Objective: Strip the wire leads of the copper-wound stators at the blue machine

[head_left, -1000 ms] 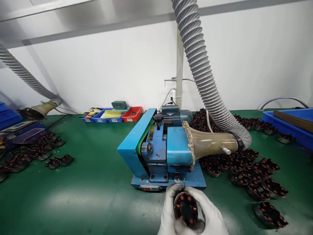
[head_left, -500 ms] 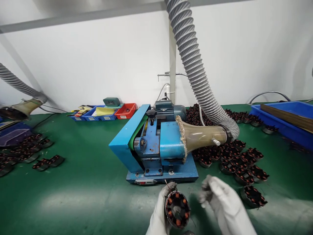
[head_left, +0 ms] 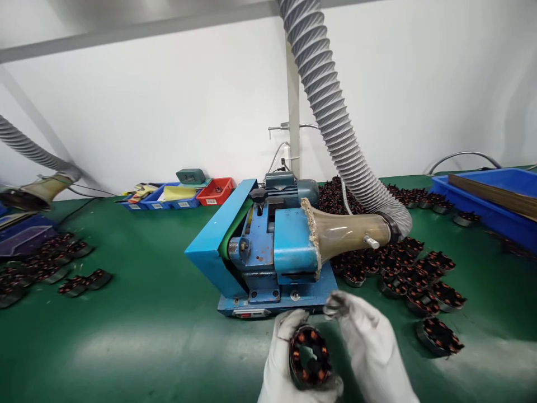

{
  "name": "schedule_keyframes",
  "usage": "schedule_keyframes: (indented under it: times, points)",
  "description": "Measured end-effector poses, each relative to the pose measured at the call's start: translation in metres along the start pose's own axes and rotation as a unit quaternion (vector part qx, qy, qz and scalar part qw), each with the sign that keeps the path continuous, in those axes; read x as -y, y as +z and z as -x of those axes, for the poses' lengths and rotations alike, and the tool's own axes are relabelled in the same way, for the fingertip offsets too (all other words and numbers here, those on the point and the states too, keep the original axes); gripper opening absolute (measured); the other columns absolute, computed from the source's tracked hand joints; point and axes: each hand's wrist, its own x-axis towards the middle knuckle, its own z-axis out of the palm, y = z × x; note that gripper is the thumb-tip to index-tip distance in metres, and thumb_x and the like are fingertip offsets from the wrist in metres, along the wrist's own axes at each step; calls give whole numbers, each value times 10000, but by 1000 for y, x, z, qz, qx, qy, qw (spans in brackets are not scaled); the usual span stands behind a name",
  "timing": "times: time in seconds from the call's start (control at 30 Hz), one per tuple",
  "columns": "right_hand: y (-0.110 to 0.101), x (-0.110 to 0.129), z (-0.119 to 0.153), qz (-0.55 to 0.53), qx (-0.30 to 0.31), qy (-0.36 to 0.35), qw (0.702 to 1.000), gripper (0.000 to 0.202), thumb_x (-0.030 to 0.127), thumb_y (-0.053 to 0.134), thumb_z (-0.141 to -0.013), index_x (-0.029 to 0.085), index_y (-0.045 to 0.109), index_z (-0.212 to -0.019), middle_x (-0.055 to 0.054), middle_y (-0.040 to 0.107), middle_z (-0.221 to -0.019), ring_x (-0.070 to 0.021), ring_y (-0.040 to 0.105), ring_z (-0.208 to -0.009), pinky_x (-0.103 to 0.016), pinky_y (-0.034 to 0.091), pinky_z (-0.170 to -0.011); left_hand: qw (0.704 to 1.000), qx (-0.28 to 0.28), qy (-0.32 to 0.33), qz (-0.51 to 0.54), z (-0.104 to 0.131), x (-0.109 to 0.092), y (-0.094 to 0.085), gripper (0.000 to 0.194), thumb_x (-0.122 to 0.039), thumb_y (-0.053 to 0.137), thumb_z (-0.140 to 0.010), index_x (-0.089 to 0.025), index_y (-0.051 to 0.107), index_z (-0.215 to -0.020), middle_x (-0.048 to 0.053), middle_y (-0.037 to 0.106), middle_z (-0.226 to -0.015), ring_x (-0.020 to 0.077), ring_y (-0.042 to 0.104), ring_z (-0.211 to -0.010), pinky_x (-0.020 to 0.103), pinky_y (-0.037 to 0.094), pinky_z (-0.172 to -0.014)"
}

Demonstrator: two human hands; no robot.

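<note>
My left hand, in a white glove with dirty fingertips, is wrapped round a ring-shaped motor stator with copper coils and black insulation. The ring's opening faces me in front of the machine. Just right of it is my right hand, gloved too, its thumb and fingertips pinched together near the machine base's front right corner. Whatever those fingertips may hold is blurred. Behind both hands stands the blue belt machine with a green belt.
Many stators lie right of and behind the machine; more sit at left. A grey hose joins the machine's funnel. Small blue bins and a red bin stand behind; a large blue tray is far right.
My right hand has moved left and slightly up, nearer the machine base. The stator in my left hand has shifted slightly right, with its centre opening now showing the green table.
</note>
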Motion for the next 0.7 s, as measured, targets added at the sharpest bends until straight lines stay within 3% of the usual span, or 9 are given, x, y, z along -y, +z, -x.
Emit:
schedule_keyframes:
  times: [0.07, 0.13, 0.23, 0.37, 0.57, 0.7]
  points:
    - [7, -19, 6, 97, 49, -44, 993, 438, 382, 812, -442, 202, 724, -832, -99, 732, -891, -296, 679, -823, -363, 562, -731, 999, -14, -14, 33, -8, 5, 8, 503, -185, 738, -481, -213, 620, -969, 93, 628, -1087, 284, 600, -1019, 372, 481, -907]
    - [19, -32, 8, 169, 59, -73, 981, 507, 318, 806, -392, 198, 713, -875, -103, 719, -955, -311, 667, -891, -367, 546, -793, 995, -44, -39, 77, -17, 10, 15, 361, -253, 673, -611, -210, 608, -964, 104, 644, -1085, 265, 619, -998, 370, 490, -890]
    - [34, -35, 2, 267, 56, -93, 958, 411, 274, 750, -515, 186, 697, -913, -103, 711, -949, -281, 666, -891, -365, 537, -808, 991, -63, -59, 105, -31, 15, 22, 266, -248, 580, -706, -200, 587, -968, 110, 670, -1051, 238, 642, -955, 350, 508, -850]
    - [40, -24, -12, 277, 70, -94, 954, 319, 284, 718, -594, 160, 688, -887, -109, 710, -891, -271, 672, -839, -378, 537, -781, 996, -35, -55, 62, -45, 18, 24, 292, -170, 500, -730, -192, 553, -1016, 110, 679, -1005, 222, 651, -899, 370, 502, -841]
    - [37, -17, -19, 277, 82, -95, 953, 282, 317, 698, -633, 162, 696, -868, -106, 714, -863, -273, 675, -817, -371, 542, -747, 999, -25, -30, 37, -50, 9, 28, 287, -123, 526, -684, -198, 591, -954, 88, 664, -993, 216, 628, -935, 352, 469, -878]
    - [32, -18, -11, 280, 74, -91, 953, 280, 302, 713, -604, 183, 712, -858, -91, 720, -835, -268, 676, -798, -353, 548, -732, 998, -24, -27, 45, -39, 7, 26, 297, -124, 552, -666, -206, 601, -947, 72, 674, -973, 200, 634, -921, 302, 489, -844]
